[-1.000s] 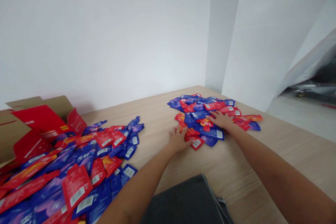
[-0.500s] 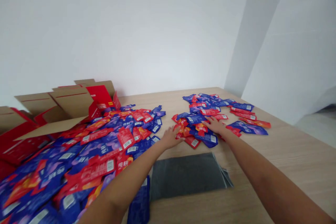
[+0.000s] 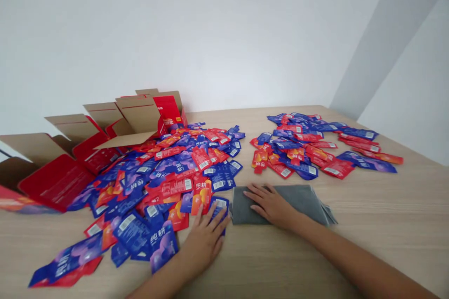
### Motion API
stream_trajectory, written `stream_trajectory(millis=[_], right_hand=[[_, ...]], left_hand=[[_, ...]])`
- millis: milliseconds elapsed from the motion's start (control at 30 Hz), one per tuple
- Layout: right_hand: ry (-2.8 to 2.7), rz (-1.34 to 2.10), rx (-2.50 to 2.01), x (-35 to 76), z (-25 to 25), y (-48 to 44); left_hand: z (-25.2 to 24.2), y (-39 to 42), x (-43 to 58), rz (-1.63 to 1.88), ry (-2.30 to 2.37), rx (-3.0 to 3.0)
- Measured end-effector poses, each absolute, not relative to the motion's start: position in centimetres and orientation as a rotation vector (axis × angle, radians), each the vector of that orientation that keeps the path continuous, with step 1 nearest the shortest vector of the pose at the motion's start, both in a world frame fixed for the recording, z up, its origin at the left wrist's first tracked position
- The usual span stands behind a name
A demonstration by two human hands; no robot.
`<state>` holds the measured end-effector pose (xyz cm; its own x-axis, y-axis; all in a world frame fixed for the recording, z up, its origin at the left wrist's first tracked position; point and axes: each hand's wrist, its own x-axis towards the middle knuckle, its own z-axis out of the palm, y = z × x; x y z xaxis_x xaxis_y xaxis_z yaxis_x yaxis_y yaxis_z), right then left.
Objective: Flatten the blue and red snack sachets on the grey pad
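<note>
My left hand point(image 3: 205, 236) rests with spread fingers at the right front edge of a large pile of red and blue pouches point(image 3: 168, 191). Its fingertips lie over a blue pouch point(image 3: 220, 202) with a white label, partly covered by them. My right hand point(image 3: 271, 205) lies flat, fingers stretched out, on a grey, flat, layered stack point(image 3: 298, 196) that looks like thin plastic bags. Part of the stack is hidden beneath that hand and forearm. Beyond it is a smaller pile of red and blue pouches point(image 3: 291, 145).
Open red cardboard boxes point(image 3: 52, 177) with brown insides stand in a row at the left, behind the large pile. Loose pouches point(image 3: 70, 261) lie at the front left. A white wall point(image 3: 224, 37) rises behind the wooden table point(image 3: 379, 210).
Both hands have drawn back from the smaller pile: the left to the large pile's edge, the right onto the grey stack. The view has turned left, showing more boxes.
</note>
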<state>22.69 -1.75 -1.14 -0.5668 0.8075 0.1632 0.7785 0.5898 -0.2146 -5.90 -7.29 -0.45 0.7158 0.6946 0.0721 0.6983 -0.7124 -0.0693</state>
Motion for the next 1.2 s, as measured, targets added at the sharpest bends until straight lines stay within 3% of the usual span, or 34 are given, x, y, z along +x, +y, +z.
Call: stream_trajectory(millis=[200, 400, 633, 867, 1200], right_hand=[[-2.574, 0.163, -1.371, 22.1, -1.0, -2.6], [-2.488, -0.158, -1.652, 24.8, -0.3, 3.9], [-2.462, -0.204, -1.669, 25.8, -0.8, 8.7], [-2.488, -0.211, -1.647, 25.5, -1.1, 7.6], [-2.502, -0.165, -1.594, 24.7, -0.3, 9.5]], left_hand=[[0.5, -4.2, -10.6, -0.104, -1.013, -2.743], [1.6, -4.0, -10.4, -0.116, -0.962, -2.847], [2.0, -4.4, -10.1, -0.222, -1.034, -2.857], [2.2, -5.6, -2.0, -0.44, -1.195, -2.935], [-1.6, -5.1, 6.3, -0.227, -1.463, -2.887]])
